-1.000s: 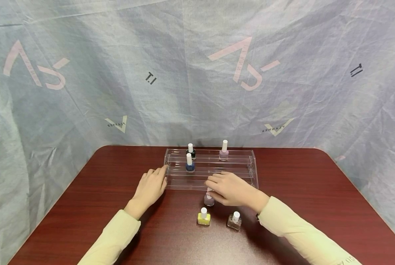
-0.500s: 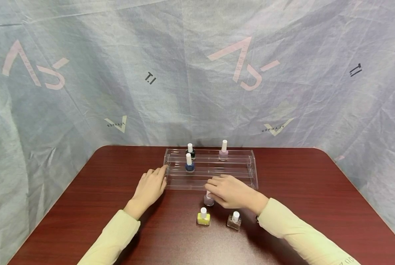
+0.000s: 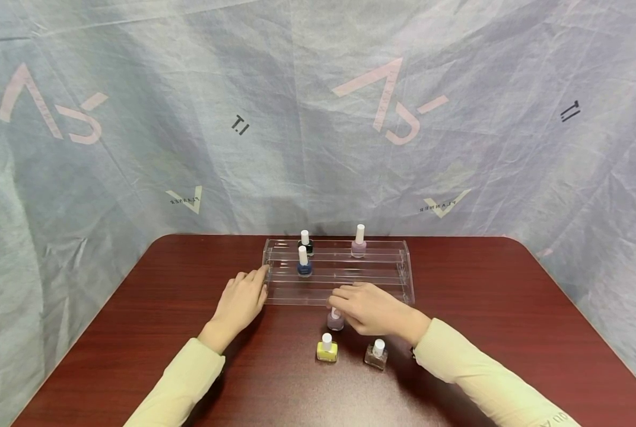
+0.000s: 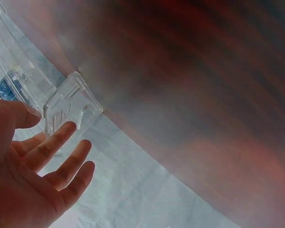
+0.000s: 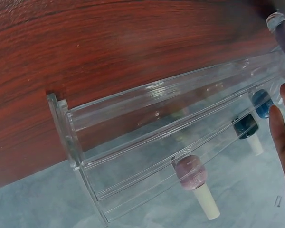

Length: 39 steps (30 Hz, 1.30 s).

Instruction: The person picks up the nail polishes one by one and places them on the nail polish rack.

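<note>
In the head view my right hand [image 3: 368, 308] pinches the white cap of a mauve nail polish bottle [image 3: 335, 321], which stands upright in front of the clear acrylic rack [image 3: 361, 274]. The fingers partly cover its cap. My left hand [image 3: 239, 302] rests at the rack's left end; the left wrist view shows its fingers [image 4: 69, 166] loosely extended by the clear end panel [image 4: 71, 107]. On the rack stand a black polish bottle [image 3: 307, 246], a blue one [image 3: 304, 268] in front of it, and a light pink one [image 3: 358, 248] on the top tier to the right.
Nearer me on the dark red table [image 3: 163, 356] stand a yellow polish bottle [image 3: 327, 352] and a brown glittery one [image 3: 375, 357], just below my right hand. A grey printed cloth [image 3: 296, 148] hangs behind the table's far edge.
My right hand has come slightly down and towards me at the mauve bottle's cap. My left hand stays at the rack's end, and the bottles keep their places.
</note>
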Each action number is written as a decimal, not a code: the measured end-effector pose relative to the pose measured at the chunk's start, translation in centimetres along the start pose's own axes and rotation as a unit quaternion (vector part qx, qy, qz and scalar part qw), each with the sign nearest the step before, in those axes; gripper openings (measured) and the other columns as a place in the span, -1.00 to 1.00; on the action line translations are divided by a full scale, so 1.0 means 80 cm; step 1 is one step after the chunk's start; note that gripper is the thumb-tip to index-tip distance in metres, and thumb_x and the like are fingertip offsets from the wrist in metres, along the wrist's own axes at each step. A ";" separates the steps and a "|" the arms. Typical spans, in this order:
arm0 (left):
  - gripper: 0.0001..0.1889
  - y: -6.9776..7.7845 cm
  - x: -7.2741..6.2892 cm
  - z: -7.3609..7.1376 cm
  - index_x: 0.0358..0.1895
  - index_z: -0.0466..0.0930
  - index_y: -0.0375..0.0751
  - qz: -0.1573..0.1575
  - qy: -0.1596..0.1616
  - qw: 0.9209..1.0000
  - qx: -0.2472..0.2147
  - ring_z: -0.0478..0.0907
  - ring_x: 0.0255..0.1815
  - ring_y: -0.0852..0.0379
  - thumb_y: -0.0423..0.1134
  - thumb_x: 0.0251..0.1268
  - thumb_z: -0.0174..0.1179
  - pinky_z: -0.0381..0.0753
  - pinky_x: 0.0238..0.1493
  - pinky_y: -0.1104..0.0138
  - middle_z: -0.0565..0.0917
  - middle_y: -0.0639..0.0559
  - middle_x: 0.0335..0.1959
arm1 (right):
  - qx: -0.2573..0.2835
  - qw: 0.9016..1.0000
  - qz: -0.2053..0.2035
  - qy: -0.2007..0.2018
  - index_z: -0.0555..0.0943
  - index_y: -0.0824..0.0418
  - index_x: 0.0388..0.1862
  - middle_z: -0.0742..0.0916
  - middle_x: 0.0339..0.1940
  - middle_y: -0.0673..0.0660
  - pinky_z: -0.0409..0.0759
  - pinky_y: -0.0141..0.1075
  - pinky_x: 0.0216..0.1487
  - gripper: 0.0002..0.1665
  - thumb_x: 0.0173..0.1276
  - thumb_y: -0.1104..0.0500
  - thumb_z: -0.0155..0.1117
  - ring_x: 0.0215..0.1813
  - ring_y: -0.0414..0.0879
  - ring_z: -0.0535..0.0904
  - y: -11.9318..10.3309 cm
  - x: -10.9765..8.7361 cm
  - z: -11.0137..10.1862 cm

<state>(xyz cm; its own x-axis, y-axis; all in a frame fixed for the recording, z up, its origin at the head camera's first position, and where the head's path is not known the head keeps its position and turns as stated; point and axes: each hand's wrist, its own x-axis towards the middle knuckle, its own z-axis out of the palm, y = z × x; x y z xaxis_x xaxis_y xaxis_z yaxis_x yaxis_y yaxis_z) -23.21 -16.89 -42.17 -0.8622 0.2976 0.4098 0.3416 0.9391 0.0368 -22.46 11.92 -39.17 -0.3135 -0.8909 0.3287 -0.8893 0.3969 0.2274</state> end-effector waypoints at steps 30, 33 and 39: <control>-0.54 -0.001 -0.001 0.003 0.21 0.37 -0.22 -0.001 0.005 1.000 0.003 0.52 -0.08 -0.11 -0.22 0.23 0.09 0.48 -0.14 0.08 0.62 -0.08 -0.05 | -0.006 0.999 0.014 0.035 0.45 0.11 -0.36 0.53 -0.44 -0.08 0.50 -0.34 -0.29 -0.91 0.13 0.27 0.04 -0.35 -0.20 0.48 0.008 -0.002 -0.012; -0.54 -0.001 0.000 0.003 0.21 0.37 -0.22 0.001 0.007 1.000 0.002 0.52 -0.08 -0.12 -0.22 0.22 0.10 0.48 -0.15 0.08 0.62 -0.08 -0.05 | -0.009 0.999 0.017 0.041 0.46 0.10 -0.34 0.55 -0.42 -0.08 0.50 -0.32 -0.28 -0.89 0.13 0.27 0.06 -0.32 -0.20 0.50 0.011 -0.002 -0.016; -0.54 -0.002 0.000 0.004 0.20 0.37 -0.22 0.005 0.011 1.000 0.004 0.53 -0.09 -0.12 -0.23 0.21 0.11 0.49 -0.16 0.08 0.63 -0.09 -0.06 | -0.007 0.998 0.025 0.049 0.48 0.10 -0.30 0.55 -0.41 -0.08 0.47 -0.32 -0.31 -0.82 0.07 0.29 0.11 -0.31 -0.22 0.50 0.020 -0.004 -0.026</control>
<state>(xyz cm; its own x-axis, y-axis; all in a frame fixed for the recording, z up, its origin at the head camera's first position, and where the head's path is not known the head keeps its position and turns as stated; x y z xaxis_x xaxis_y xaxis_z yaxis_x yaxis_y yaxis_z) -23.38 -16.98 -42.47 -0.8505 0.3030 0.4299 0.3466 0.9377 0.0249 -23.13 13.28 -37.03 -0.3233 -0.8444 0.4271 -0.8684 0.4440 0.2206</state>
